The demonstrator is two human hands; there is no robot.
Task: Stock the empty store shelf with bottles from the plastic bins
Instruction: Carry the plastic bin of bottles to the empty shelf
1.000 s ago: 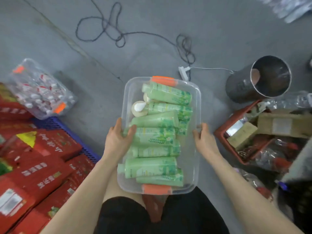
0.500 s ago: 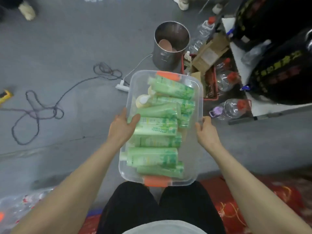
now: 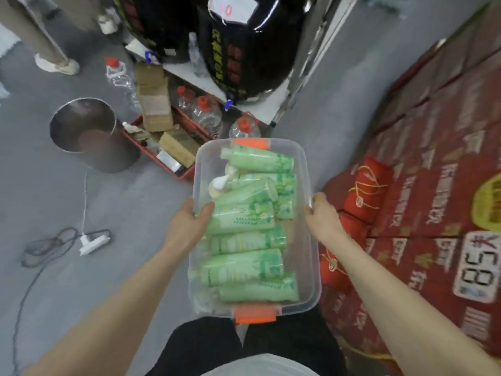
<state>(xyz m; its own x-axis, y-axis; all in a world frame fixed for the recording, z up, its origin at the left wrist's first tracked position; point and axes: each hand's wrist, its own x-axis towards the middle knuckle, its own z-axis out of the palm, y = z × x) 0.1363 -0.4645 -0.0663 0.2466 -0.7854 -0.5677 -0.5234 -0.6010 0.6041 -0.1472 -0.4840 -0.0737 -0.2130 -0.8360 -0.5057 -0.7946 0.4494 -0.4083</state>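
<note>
I carry a clear plastic bin point(image 3: 311, 256) with orange clips in front of my body, above the grey floor. Several green bottles point(image 3: 244, 221) lie on their sides in it, with one white pump top point(image 3: 219, 183) among them. My left hand point(image 3: 187, 226) grips the bin's left rim, thumb hooked over the edge onto the bottles. My right hand point(image 3: 321, 215) grips the right rim. No shelf shows in this view.
A metal bucket point(image 3: 89, 131) stands at the left. A red crate point(image 3: 162, 156) with cartons and clear jugs point(image 3: 206, 112) sits ahead, big black jars point(image 3: 244, 44) behind it. Red packages point(image 3: 433, 164) fill the right. A cable and power strip point(image 3: 93, 240) lie on the floor.
The view has swung right while I hold the bin. The bucket and crate have shifted to the left, and the red packages now fill the right side. Both grips are unchanged.
</note>
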